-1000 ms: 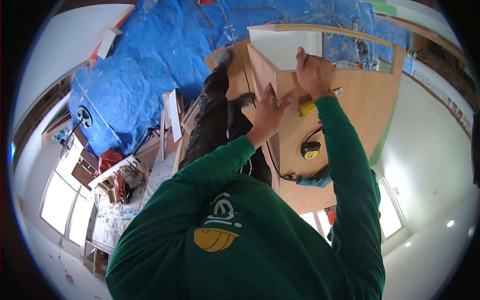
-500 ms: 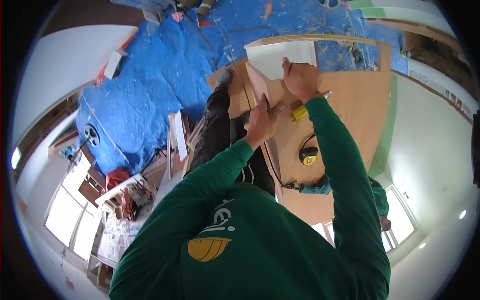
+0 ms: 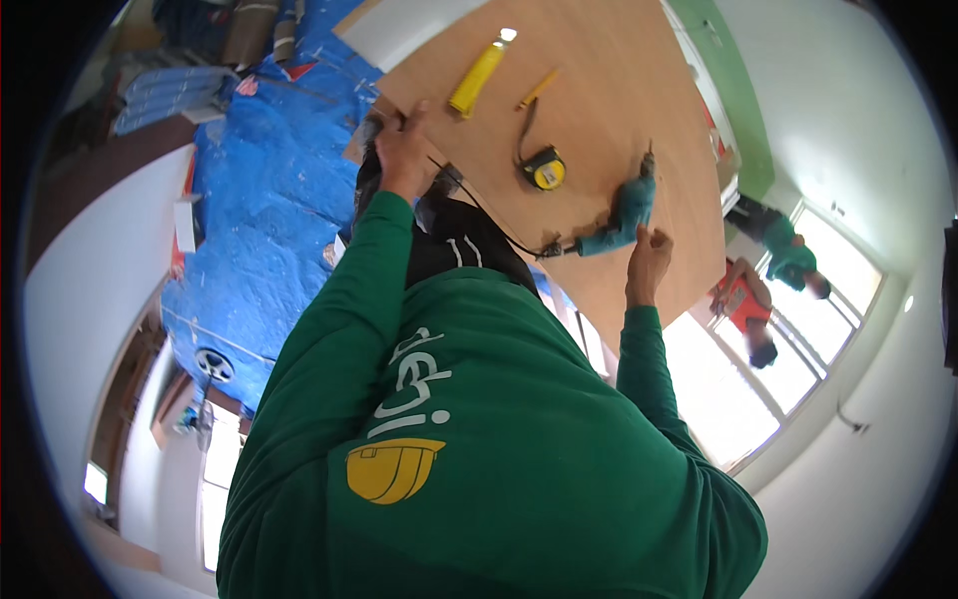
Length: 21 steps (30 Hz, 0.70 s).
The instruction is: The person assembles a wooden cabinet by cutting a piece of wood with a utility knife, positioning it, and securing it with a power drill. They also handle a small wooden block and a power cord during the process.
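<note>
My left hand (image 3: 404, 158) is at the near left edge of a wide wooden panel (image 3: 599, 90), fingers apart and holding nothing that I can see. Beside the handle of a teal power drill (image 3: 627, 213), my right hand (image 3: 651, 264) has loosely bent fingers, their tips close to the tool. Whether they touch it is hard to tell. The drill lies on the panel, its bit pointing away from me, and its black cord (image 3: 499, 225) runs left past my lap. Farther out are a yellow-black tape measure (image 3: 546, 170), a yellow pencil (image 3: 539, 88) and a yellow tube-like object (image 3: 477, 82) with a pale tip.
Blue sheeting (image 3: 269, 200) covers the floor on the left. A white panel (image 3: 409, 30) adjoins the wood at the far side. Two other people, one in a green top (image 3: 788, 255) and one in red (image 3: 746, 299), are by the windows at right.
My right hand has left the white panel and come back beside the drill. My left hand has shifted left along the wood's edge. The view has swung right.
</note>
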### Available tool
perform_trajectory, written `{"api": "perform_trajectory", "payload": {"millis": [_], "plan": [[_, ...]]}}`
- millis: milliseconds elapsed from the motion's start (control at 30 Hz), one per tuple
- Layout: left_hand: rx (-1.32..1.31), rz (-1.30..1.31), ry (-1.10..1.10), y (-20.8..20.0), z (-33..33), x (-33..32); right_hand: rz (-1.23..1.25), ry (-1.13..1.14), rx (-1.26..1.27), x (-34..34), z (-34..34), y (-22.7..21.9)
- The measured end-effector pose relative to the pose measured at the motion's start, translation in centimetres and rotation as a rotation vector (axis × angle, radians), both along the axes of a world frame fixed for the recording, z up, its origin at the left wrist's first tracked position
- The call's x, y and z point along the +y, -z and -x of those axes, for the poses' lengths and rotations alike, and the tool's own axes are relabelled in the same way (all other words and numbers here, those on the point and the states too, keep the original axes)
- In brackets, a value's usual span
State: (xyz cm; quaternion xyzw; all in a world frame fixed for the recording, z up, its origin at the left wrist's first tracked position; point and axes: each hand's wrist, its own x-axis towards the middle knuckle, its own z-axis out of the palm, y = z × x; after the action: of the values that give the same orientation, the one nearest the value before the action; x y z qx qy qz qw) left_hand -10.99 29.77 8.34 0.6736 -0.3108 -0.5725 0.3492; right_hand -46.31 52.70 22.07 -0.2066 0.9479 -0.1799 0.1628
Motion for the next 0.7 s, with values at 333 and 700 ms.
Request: {"api": "perform_trajectory", "payload": {"millis": [333,700], "plan": [[0.263,-0.067,-0.038,2.8,-1.1,0.0,0.344,0.661,-0.784,6.3,0.0,7.0],[0.379,-0.110,-0.099,1.0,-0.6,-0.2,0.852,0.432,-1.039,2.0,-0.5,4.7]]}}
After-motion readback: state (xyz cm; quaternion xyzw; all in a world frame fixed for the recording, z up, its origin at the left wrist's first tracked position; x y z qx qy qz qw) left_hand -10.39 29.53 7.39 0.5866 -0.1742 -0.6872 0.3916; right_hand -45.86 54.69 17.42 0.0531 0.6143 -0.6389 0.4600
